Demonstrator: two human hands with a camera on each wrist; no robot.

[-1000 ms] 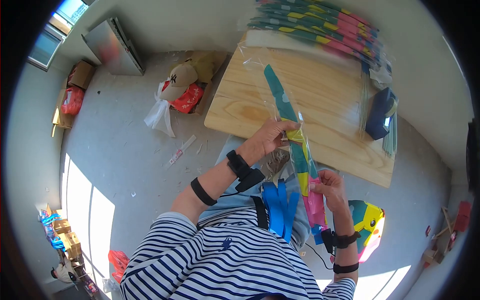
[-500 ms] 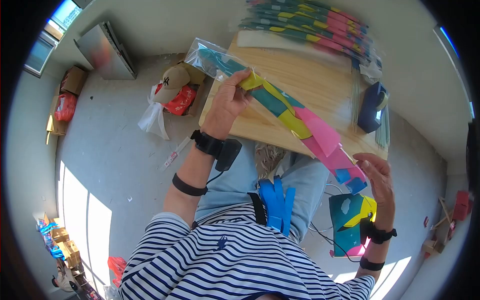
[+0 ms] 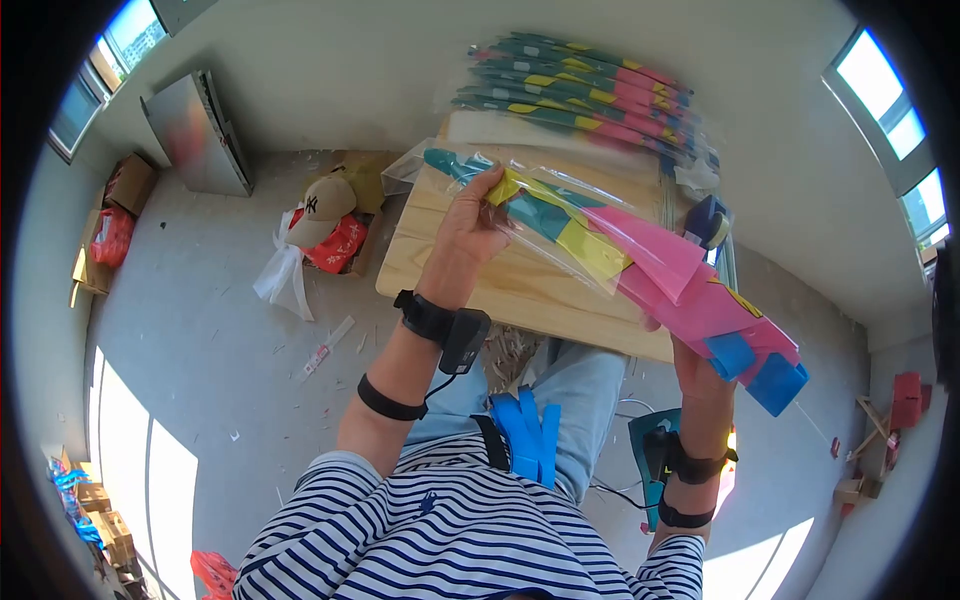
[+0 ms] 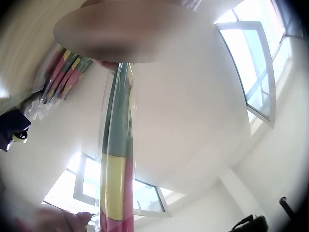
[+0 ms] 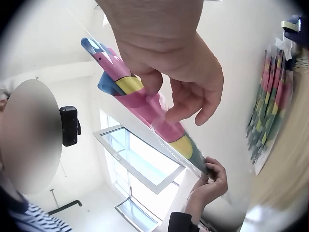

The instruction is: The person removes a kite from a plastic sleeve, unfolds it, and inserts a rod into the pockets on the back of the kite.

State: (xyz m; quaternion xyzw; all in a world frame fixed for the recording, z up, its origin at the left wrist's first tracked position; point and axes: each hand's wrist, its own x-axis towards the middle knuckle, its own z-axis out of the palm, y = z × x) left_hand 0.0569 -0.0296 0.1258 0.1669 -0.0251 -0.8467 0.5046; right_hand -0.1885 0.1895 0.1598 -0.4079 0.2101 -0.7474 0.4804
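Observation:
A folded kite (image 3: 655, 245), teal, yellow and pink with blue ends, lies slantwise across the air over the table's near side. Most of its teal and yellow length is inside a clear plastic sleeve (image 3: 400, 172); the pink and blue end sticks out at the right. My left hand (image 3: 475, 228) grips kite and sleeve at the teal-yellow part. Behind the pink end, my right hand (image 3: 702, 368) is partly hidden in the head view. In the right wrist view its fingers (image 5: 181, 113) pinch the sleeve's edge against the pink part.
Several packed kites (image 3: 590, 90) are stacked at the back of the wooden table (image 3: 440, 250). A tape dispenser (image 3: 708, 222) stands at its right edge. Blue strips (image 3: 525, 440) hang at my waist. Left on the floor, a cap (image 3: 325, 210) rests on a box with red bags.
The kite has swung from steep to slanting, its blue end going out to the right. My left hand still holds the upper part; my right hand has moved along the pink end and behind it.

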